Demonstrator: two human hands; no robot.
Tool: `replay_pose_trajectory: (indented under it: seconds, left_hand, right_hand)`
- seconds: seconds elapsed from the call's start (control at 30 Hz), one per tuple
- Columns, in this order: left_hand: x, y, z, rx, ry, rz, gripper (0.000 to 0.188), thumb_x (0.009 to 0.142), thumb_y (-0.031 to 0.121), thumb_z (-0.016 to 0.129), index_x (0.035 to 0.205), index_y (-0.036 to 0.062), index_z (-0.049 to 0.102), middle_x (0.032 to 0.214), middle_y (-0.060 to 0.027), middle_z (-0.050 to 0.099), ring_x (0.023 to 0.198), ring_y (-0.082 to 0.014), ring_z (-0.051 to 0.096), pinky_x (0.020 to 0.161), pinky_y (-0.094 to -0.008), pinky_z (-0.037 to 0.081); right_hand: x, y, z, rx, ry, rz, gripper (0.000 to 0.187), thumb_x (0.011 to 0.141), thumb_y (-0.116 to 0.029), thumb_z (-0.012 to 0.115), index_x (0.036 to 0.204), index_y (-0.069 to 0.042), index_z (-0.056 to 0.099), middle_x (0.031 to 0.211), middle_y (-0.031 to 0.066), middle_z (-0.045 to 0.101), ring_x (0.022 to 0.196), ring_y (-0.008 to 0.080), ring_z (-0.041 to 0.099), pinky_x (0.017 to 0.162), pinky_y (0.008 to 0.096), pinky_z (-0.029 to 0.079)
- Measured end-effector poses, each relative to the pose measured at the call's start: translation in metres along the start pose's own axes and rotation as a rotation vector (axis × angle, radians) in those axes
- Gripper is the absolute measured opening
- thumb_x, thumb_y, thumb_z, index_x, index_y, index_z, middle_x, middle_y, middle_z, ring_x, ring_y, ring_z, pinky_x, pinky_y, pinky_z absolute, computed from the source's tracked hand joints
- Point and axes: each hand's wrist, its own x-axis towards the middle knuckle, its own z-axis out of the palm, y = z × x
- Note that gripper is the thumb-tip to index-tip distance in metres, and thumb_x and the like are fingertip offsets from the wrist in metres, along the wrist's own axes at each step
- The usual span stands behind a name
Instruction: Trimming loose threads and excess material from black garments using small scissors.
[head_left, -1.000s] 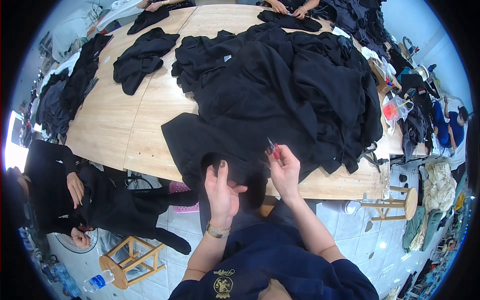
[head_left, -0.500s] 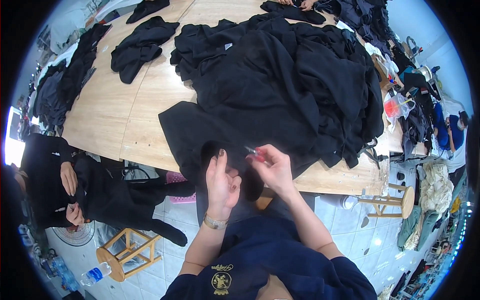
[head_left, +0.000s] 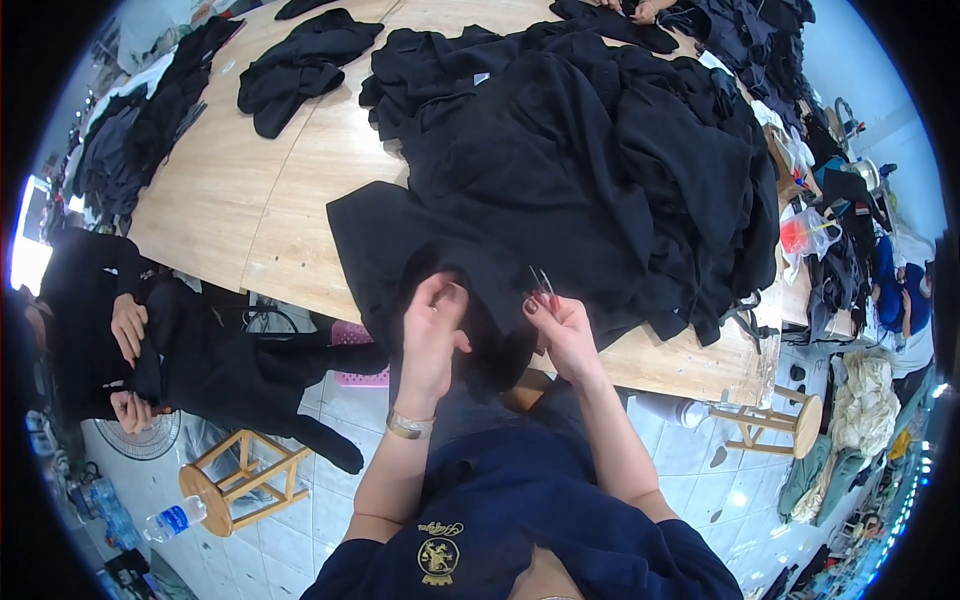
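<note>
A large heap of black garments (head_left: 560,170) covers much of the wooden table, and one part hangs over the near edge toward my lap. In my right hand (head_left: 567,335) are small thread snips (head_left: 545,285) with red handles, their metal blades pointing up and away over the black cloth. My left hand (head_left: 433,335) is at the near part of the cloth, slightly blurred. Its fingers are curved, the thumb stands apart, and I see nothing between them. Dark folds of the cloth lie behind and between both hands.
At the left a person in black (head_left: 125,340) handles a black garment. Another person's hands (head_left: 640,10) show at the table's far edge. Wooden stools (head_left: 225,500) (head_left: 805,425) stand on both sides; a water bottle (head_left: 175,520) lies by the left one. A pink basket (head_left: 355,345) sits under the table.
My left hand has shifted a little left and its fingers have loosened from a curl. The right hand with the snips has moved slightly right, blades turned more upward. The whole view has shifted slightly.
</note>
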Motion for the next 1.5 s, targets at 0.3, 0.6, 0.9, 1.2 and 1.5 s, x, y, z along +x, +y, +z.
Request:
replay_pose_trajectory:
  seconds: [0.3, 0.6, 0.9, 1.2, 1.5]
  left_hand:
    - [0.0, -0.013, 0.008, 0.269, -0.091, 0.169, 0.019, 0.087, 0.022, 0.062, 0.079, 0.0066, 0.056, 0.066, 0.0054, 0.05, 0.053, 0.0011, 0.043, 0.042, -0.0148, 0.04]
    - [0.001, -0.014, 0.004, 0.173, -0.06, 0.141, 0.017, 0.089, 0.022, 0.059, 0.082, 0.007, 0.055, 0.065, 0.0076, 0.044, 0.052, 0.0023, 0.04, 0.038, -0.0132, 0.039]
    - [0.002, -0.014, 0.007, 0.118, -0.031, 0.142, 0.016, 0.091, 0.021, 0.056, 0.084, 0.0066, 0.056, 0.074, 0.0063, 0.05, 0.059, 0.0018, 0.046, 0.04, -0.0152, 0.044]
    - [-0.001, -0.026, -0.01, 0.464, -0.332, 0.1, 0.028, 0.09, 0.009, 0.054, 0.116, -0.0015, 0.056, 0.089, -0.0022, 0.061, 0.076, -0.0072, 0.058, 0.065, -0.0247, 0.053]
    - [0.002, -0.009, -0.025, 1.39, 0.294, 0.73, 0.034, 0.072, 0.009, 0.069, 0.103, 0.0049, 0.058, 0.103, -0.0121, 0.054, 0.097, -0.0294, 0.05, 0.083, -0.038, 0.042]
  right_hand:
    - [-0.002, -0.001, 0.013, -0.11, 0.125, -0.229, 0.018, 0.078, -0.013, 0.07, 0.084, -0.004, 0.056, 0.057, -0.0076, 0.041, 0.046, -0.0006, 0.027, 0.043, 0.0168, 0.024]
    - [0.012, -0.015, -0.02, -0.094, 0.628, -0.47, 0.01, 0.088, -0.007, 0.058, 0.08, 0.0, 0.057, 0.071, -0.0025, 0.055, 0.062, 0.0019, 0.045, 0.054, 0.0165, 0.036]
    - [0.013, 0.011, -0.006, -0.328, 0.418, -0.556, 0.008, 0.086, -0.004, 0.057, 0.079, -0.001, 0.057, 0.06, -0.0035, 0.05, 0.054, 0.0025, 0.042, 0.048, 0.0188, 0.033]
    - [0.006, 0.015, -0.01, -0.347, 0.181, -0.117, 0.01, 0.08, -0.005, 0.068, 0.084, 0.0, 0.062, 0.068, -0.0078, 0.051, 0.059, -0.002, 0.04, 0.051, 0.0147, 0.031]
    - [0.006, 0.017, -0.031, 0.435, 0.091, -0.044, 0.004, 0.088, -0.013, 0.06, 0.084, -0.012, 0.06, 0.068, -0.0099, 0.045, 0.055, 0.0014, 0.035, 0.052, 0.0182, 0.027]
